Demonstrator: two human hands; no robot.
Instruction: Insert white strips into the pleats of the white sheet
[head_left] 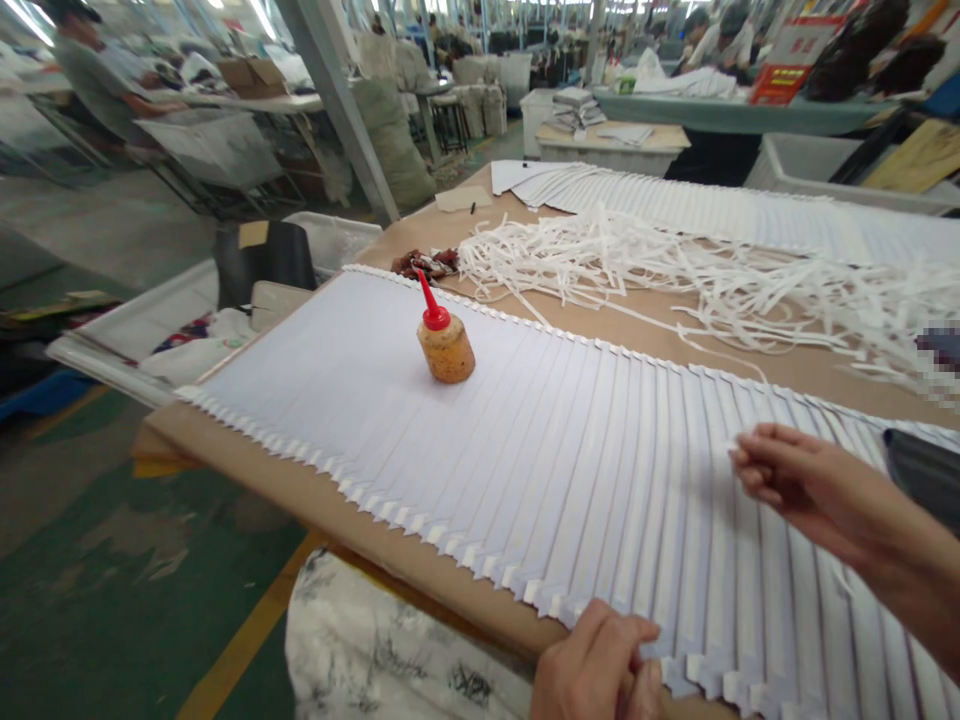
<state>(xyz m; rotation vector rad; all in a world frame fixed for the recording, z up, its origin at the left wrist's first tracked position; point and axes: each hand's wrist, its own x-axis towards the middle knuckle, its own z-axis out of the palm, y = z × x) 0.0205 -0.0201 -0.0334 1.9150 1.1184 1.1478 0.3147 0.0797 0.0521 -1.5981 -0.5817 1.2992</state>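
Observation:
Overlapping white sheets (517, 430) with notched, folded edges lie fanned in a long row across the brown-covered table (465, 590). My left hand (600, 665) is at the near edge of the row, its fingers bent together at the folded tabs; what they grip is hidden. Above the right part of the sheets hovers my right hand (787, 475), with thumb and fingertips pinched on a tiny whitish bit that is too small to make out. A glue bottle (448, 350) with a red nozzle stands upright on the sheets, left of both hands.
Tangled white strips (600, 260) lie behind the sheets, beside a dark reddish scrap (426, 264). Farther back is another fanned row (675, 205). A dark object (926, 465) sits at the right edge. White bins (142, 320) stand left, near a slanted metal post (341, 110). People work in the background.

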